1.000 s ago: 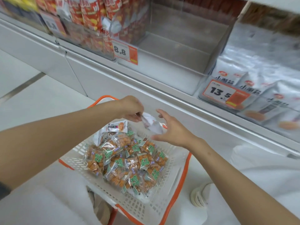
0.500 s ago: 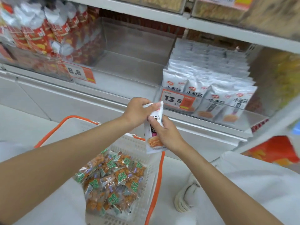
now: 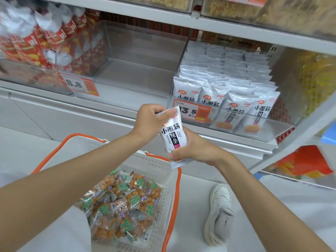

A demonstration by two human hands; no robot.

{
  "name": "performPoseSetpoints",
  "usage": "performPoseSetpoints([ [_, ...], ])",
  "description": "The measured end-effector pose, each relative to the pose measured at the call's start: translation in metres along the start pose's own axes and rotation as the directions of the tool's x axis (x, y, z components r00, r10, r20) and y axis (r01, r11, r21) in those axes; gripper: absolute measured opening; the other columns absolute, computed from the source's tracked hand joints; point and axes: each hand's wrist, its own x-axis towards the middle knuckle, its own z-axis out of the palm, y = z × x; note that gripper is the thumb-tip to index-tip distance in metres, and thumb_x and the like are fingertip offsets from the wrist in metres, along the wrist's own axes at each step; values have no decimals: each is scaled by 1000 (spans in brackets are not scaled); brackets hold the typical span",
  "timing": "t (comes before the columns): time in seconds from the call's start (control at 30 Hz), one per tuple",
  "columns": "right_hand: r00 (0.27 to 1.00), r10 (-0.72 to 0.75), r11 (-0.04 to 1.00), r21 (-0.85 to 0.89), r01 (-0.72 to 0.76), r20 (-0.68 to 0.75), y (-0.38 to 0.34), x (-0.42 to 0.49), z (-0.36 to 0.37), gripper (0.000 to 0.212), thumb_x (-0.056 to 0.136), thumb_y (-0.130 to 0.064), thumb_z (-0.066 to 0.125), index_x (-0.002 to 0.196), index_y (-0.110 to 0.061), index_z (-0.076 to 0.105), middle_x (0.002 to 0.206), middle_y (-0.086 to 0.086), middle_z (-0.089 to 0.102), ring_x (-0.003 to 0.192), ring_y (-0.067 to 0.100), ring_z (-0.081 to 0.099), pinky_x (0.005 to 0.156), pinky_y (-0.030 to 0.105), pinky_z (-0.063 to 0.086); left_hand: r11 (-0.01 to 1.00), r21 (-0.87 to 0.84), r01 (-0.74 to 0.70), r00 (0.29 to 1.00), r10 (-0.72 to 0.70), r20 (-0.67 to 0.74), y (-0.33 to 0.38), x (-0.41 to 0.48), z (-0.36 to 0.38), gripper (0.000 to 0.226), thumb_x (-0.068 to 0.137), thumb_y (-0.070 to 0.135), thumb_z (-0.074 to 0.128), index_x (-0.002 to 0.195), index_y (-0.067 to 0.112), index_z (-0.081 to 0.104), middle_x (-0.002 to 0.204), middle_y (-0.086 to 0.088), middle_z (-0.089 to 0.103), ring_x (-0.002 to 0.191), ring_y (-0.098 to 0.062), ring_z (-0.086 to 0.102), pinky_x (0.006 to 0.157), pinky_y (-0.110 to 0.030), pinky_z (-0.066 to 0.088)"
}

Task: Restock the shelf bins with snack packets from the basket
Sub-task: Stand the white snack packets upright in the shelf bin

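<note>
A white snack packet with black lettering stands upright between both hands, in front of the shelf edge. My left hand pinches its top edge. My right hand grips its bottom end. Below sits a white basket with orange handles, holding several small orange-and-green packets. On the shelf, a clear bin at the right is filled with matching white packets. The clear bin in the middle has nothing in it.
A bin of red packets stands at the left with an 8.8 price tag. A 13.5 tag fronts the white packets. Upper shelf bins hold yellowish snacks. A white shoe rests on the floor right of the basket.
The packet came up out of the basket in my left hand, and my right hand took hold of its lower end. The view rose from the basket to the shelf bins.
</note>
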Motion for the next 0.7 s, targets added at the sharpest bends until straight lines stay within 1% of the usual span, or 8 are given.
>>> performPoseSetpoints([
  [0.07, 999, 17, 999, -42, -16, 38, -3, -5, -7, 62, 70, -15, 82, 122, -20, 49, 95, -3, 62, 82, 7, 59, 72, 23, 50, 1000, -3, -16, 1000, 16, 22, 7, 0, 2, 42, 83, 32, 74, 55, 3, 62, 46, 3, 48, 45, -8, 37, 46, -22, 30],
  [0.17, 1000, 13, 999, -41, -12, 28, -7, -15, -18, 38, 81, -3, 75, 110, -19, 56, 95, -2, 65, 82, 7, 61, 73, 24, 53, 998, -2, -62, 998, 62, 18, 26, 5, 8, 33, 81, 32, 75, 54, 17, 65, 44, 10, 54, 44, -3, 43, 47, -19, 34],
  [0.27, 998, -7, 999, -53, 4, -66, -9, -27, -30, 36, 81, -2, 75, 103, -25, 57, 93, -4, 67, 82, 6, 63, 74, 23, 55, 992, -12, -128, 991, 128, 38, 44, 12, 19, 38, 80, 36, 76, 64, 3, 67, 56, -8, 60, 53, -9, 49, 53, -29, 41],
  [0.33, 990, -16, 999, -49, 9, -139, -14, -37, -40, 35, 81, -7, 76, 104, -26, 57, 94, -6, 68, 81, 1, 64, 74, 17, 53, 983, 29, -181, 981, 178, 75, 55, 17, 31, 42, 79, 41, 75, 60, 5, 64, 55, -7, 57, 55, -9, 48, 56, -36, 46],
  [0.4, 966, -39, 999, -38, 30, -254, -18, -48, -55, 32, 81, -9, 77, 106, -20, 61, 95, -2, 72, 83, 3, 68, 74, 18, 52, 965, 84, -249, 963, 237, 125, 75, 19, 45, 40, 79, 44, 74, 60, 10, 64, 56, -6, 58, 54, -13, 50, 55, -38, 48],
  [0.47, 924, -75, 997, -27, 70, -375, -23, -62, -72, 30, 80, -6, 76, 107, -14, 63, 96, 3, 74, 87, 13, 71, 76, 24, 55, 943, 98, -318, 940, 300, 164, 103, 20, 60, 33, 80, 43, 74, 61, 17, 67, 58, 0, 61, 56, -12, 54, 54, -32, 45],
  [0.6, 754, -178, 984, -132, 122, -632, -30, -97, -111, 26, 81, -14, 77, 103, -19, 65, 91, -5, 74, 83, 9, 71, 67, 27, 57, 906, 1, -424, 874, 409, 264, 161, 26, 89, 24, 78, 39, 78, 88, 18, 71, 80, 10, 68, 66, 4, 58, 63, -17, 45],
  [0.7, 618, -233, 970, -133, 204, -751, -28, -120, -138, 38, 80, -8, 77, 114, -16, 61, 98, -2, 74, 89, 10, 71, 72, 28, 58, 882, -16, -471, 813, 441, 380, 189, 35, 112, 20, 76, 25, 80, 88, 12, 71, 82, -6, 73, 68, -13, 63, 68, -37, 53],
])
